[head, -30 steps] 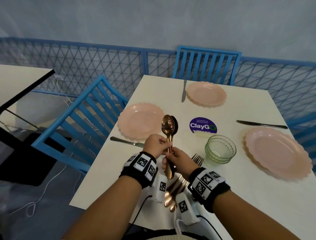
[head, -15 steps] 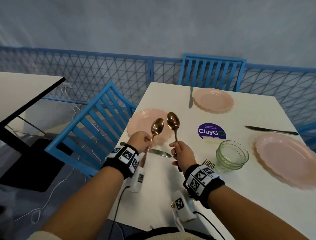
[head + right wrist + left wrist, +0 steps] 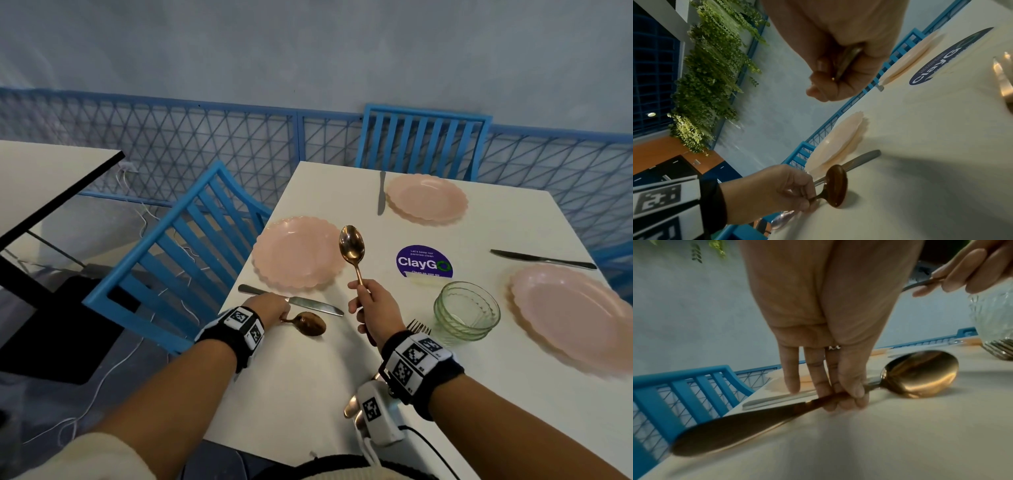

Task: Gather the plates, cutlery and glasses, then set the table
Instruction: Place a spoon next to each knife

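Note:
My left hand point(image 3: 270, 308) pinches the handle of a copper spoon point(image 3: 310, 323) whose bowl touches the white table point(image 3: 308, 394), just in front of a steel knife point(image 3: 308, 303) and a pink plate point(image 3: 296, 251). The left wrist view shows the fingers point(image 3: 849, 386) curled on that spoon point(image 3: 920, 373). My right hand point(image 3: 373, 308) grips a second copper spoon point(image 3: 351, 245) upright above the table; its handle point(image 3: 846, 61) runs through the fist. Green glass bowls point(image 3: 466, 311) stand stacked to the right, with fork tines point(image 3: 419, 327) beside them.
Two more pink plates point(image 3: 426, 198) point(image 3: 575, 311) lie at the far and right places, each with a knife point(image 3: 381, 193) point(image 3: 543, 259). A round ClayGo sticker point(image 3: 424, 262) marks the middle. Blue chairs point(image 3: 178, 253) point(image 3: 424, 140) stand at the left and far sides.
The two spoons were held together in front of me, then parted. My left hand has lowered its spoon to the table beside the knife. My right hand still holds its spoon upright.

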Demonstrator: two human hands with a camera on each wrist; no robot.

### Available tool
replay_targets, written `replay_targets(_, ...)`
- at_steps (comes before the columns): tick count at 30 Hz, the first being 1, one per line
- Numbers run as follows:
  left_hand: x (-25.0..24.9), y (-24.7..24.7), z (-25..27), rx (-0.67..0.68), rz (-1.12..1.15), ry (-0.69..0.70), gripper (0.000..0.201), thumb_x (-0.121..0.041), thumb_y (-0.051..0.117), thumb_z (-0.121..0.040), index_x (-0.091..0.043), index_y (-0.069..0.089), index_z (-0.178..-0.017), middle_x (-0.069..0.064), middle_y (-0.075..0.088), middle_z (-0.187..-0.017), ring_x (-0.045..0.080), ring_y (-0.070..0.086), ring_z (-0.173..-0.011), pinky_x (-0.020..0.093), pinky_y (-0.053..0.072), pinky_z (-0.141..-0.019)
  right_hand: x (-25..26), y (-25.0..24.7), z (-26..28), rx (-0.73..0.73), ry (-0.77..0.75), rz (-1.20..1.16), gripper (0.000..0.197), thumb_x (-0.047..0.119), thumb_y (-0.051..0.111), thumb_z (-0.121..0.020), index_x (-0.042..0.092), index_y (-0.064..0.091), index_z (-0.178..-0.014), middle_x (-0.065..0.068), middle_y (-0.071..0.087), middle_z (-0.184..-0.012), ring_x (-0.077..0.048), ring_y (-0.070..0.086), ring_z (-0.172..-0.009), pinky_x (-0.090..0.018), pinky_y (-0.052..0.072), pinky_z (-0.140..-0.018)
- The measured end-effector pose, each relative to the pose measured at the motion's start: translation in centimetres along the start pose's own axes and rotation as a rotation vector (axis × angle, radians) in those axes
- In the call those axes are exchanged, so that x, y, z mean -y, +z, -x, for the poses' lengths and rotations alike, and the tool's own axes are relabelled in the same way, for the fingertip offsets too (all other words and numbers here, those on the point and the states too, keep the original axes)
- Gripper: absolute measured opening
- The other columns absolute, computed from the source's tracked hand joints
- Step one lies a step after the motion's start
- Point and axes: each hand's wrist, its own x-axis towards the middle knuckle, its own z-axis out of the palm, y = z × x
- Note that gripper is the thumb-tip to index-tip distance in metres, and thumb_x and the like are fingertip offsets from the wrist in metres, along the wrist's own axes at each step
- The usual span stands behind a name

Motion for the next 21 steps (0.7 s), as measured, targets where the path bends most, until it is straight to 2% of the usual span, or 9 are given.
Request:
replay_targets(2, 0.3, 0.6, -0.3, -0.112, 0.064, -0.010, 0.030, -0.009, 0.040, -0.095, -0.004, 0.059, -0.117, 0.015, 0.055, -0.131, 0.029, 0.052, -0.120, 0.032, 0.041, -0.096, -0.1, -0.1, 0.0, 0.003, 0.003, 0.010, 0.024, 0.017, 0.031, -0.101, 0.016, 0.055, -0.105, 0.002, 0.054, -0.062, -0.011, 0.039, -0.052, -0.020, 0.037, -0.046)
replay_targets(3, 0.4, 1.0, -0.3, -0.162, 0.052, 0.015, 0.031, -0.009, 0.039, -0.096, -0.004, 0.057, -0.121, 0.015, 0.056, -0.129, 0.030, 0.053, -0.120, 0.034, 0.042, -0.097, -0.1, -0.2, 0.0, 0.002, 0.005, 0.012, 0.024, 0.017, 0.032, -0.101, 0.016, 0.055, -0.106, 0.002, 0.054, -0.062, -0.011, 0.039, -0.052, -0.020, 0.037, -0.045)
replay_targets(7, 0.1, 1.5, -0.3, -0.209, -0.092, 0.057, 0.029, -0.006, 0.040, -0.095, -0.004, 0.049, -0.123, 0.015, 0.051, -0.127, 0.031, 0.054, -0.116, 0.039, 0.047, -0.097, -0.3, -0.2, -0.2, 0.002, 0.007, 0.006, 0.025, 0.017, 0.032, -0.100, 0.014, 0.056, -0.108, 0.002, 0.055, -0.063, -0.011, 0.040, -0.051, -0.021, 0.037, -0.045)
replay_targets(13, 0.0, 2.4, 0.0, -0.349, -0.126, 0.051, 0.032, -0.004, 0.037, -0.096, -0.005, 0.046, -0.126, 0.013, 0.050, -0.127, 0.031, 0.053, -0.116, 0.038, 0.047, -0.090, -0.2, -0.2, -0.3, 0.014, -0.008, 0.006, 0.024, 0.018, 0.033, -0.100, 0.015, 0.056, -0.106, 0.002, 0.057, -0.063, -0.011, 0.040, -0.051, -0.021, 0.038, -0.045)
replay_targets(21, -0.4, 1.7, -0.2, -0.365, -0.124, 0.043, 0.031, -0.005, 0.036, -0.097, -0.006, 0.048, -0.126, 0.014, 0.052, -0.124, 0.031, 0.054, -0.115, 0.039, 0.047, -0.090, -0.2, -0.5, -0.6, 0.007, -0.017, 0.004, 0.022, 0.017, 0.034, -0.100, 0.016, 0.056, -0.103, 0.003, 0.057, -0.061, -0.010, 0.039, -0.050, -0.021, 0.037, -0.044)
